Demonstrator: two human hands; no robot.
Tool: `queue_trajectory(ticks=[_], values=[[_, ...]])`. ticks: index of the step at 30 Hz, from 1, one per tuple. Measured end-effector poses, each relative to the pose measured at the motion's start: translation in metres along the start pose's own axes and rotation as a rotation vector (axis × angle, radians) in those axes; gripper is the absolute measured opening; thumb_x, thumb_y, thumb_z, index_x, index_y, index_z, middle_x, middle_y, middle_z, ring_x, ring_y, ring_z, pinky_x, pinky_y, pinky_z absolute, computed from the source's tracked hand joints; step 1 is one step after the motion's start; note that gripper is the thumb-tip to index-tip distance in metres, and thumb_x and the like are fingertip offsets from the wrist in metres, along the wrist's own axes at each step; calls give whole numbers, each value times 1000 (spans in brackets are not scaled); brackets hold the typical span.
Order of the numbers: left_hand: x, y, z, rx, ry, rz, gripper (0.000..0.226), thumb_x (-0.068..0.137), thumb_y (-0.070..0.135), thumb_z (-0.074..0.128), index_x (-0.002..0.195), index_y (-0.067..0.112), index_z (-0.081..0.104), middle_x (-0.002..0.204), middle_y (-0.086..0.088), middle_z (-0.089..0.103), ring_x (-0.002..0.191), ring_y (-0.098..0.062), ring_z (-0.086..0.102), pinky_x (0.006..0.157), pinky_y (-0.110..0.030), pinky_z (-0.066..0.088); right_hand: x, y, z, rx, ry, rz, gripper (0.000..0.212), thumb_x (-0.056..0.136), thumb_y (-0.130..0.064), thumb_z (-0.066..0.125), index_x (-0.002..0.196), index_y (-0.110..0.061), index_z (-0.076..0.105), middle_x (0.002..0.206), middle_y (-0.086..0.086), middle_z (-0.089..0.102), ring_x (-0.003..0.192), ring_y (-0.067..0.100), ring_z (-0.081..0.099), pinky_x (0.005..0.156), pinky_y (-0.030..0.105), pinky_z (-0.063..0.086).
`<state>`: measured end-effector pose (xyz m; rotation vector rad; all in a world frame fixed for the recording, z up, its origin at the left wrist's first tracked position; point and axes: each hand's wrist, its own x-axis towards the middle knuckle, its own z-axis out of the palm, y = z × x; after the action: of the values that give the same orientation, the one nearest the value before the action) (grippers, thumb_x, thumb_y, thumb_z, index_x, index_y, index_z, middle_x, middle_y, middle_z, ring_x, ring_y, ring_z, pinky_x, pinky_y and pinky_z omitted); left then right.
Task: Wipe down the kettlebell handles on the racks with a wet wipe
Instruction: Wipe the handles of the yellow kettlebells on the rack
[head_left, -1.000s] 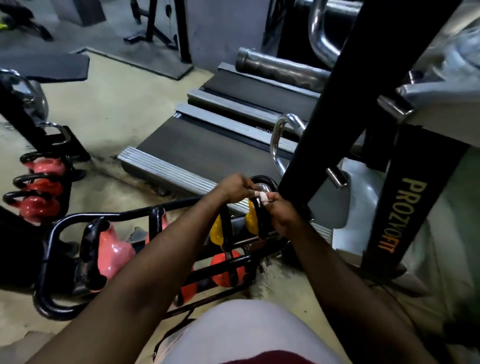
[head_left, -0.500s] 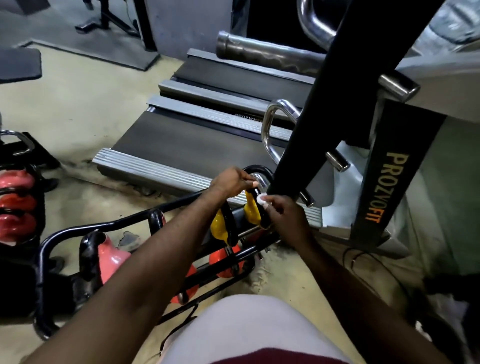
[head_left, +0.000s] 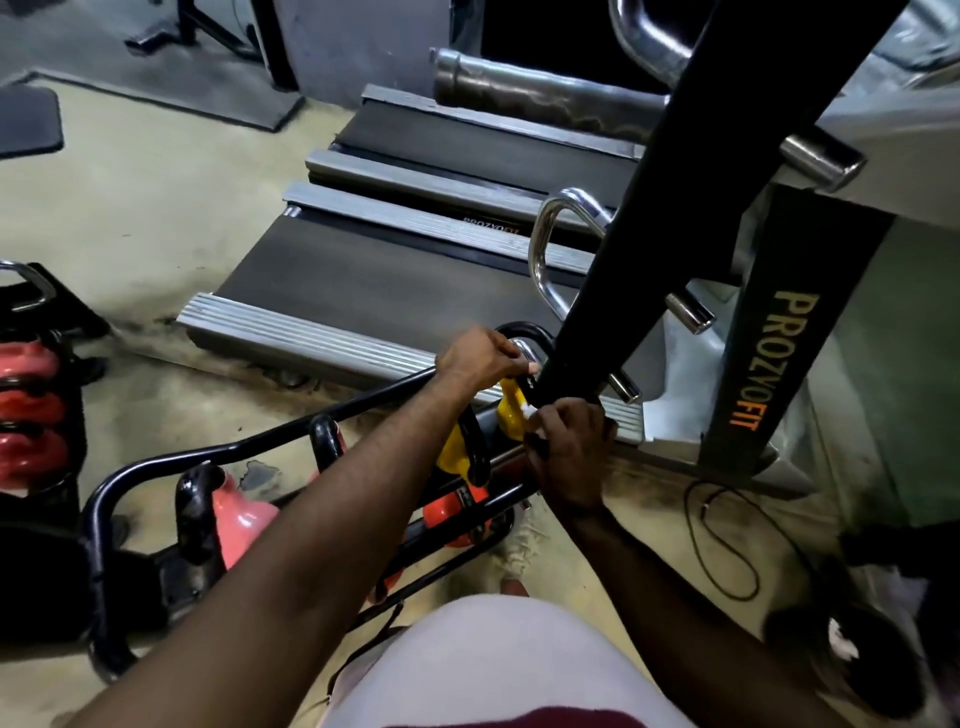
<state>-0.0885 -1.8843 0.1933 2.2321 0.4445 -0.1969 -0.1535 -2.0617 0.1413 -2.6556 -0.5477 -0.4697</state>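
A low black tube rack (head_left: 249, 447) holds pink, orange and yellow kettlebells with black handles. At its right end sits a small yellow kettlebell (head_left: 511, 413). My left hand (head_left: 480, 358) grips the top of that kettlebell's black handle (head_left: 530, 384). My right hand (head_left: 569, 441) pinches a white wet wipe (head_left: 529, 413) against the lower right side of the same handle. A second yellow kettlebell (head_left: 451, 452) stands just left of it, partly behind my left forearm. A pink kettlebell (head_left: 241, 512) sits further left.
A black slanted machine post (head_left: 649, 218) crosses right above the hands. A treadmill deck (head_left: 363, 280) lies behind the rack. A second rack with red kettlebells (head_left: 28, 410) stands at the far left. A black cable (head_left: 727, 545) loops on the floor to the right.
The view has shifted left-to-right, so the rack sits lower left. My right hand with the wipe has slid down the handle's right side; my left hand keeps its grip on top.
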Motion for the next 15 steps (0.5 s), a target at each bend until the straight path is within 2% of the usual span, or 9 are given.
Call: queue_trajectory(ticks=[5, 8, 11, 15], values=[[2, 0, 0, 30, 13, -8, 47, 62, 67, 80, 96, 35, 75, 99, 15, 74, 97, -8, 67, 87, -32, 55, 29, -14, 3, -130, 2, -37, 26, 69, -29, 74, 91, -24, 62, 106, 3, 53, 99, 28, 43, 82, 40, 33], [3, -1, 1, 25, 19, -10, 48, 61, 67, 81, 95, 33, 76, 98, 15, 74, 94, -8, 67, 85, -31, 56, 21, -8, 7, -137, 40, -78, 33, 65, -26, 80, 92, -22, 62, 105, 1, 46, 97, 27, 41, 79, 38, 30], [3, -1, 2, 17, 22, -5, 44, 62, 62, 83, 93, 31, 75, 99, 15, 74, 92, -7, 67, 85, -32, 56, 2, 1, 7, -138, 39, -93, 29, 66, -25, 80, 90, -21, 64, 103, 0, 42, 97, 27, 40, 79, 39, 34], [3, 0, 5, 55, 29, 3, 40, 68, 59, 80, 97, 32, 75, 95, 11, 75, 92, -10, 68, 83, -34, 57, 34, -13, 7, -103, 47, -72, 30, 72, -24, 75, 97, -23, 60, 105, 4, 50, 98, 28, 45, 83, 42, 38]])
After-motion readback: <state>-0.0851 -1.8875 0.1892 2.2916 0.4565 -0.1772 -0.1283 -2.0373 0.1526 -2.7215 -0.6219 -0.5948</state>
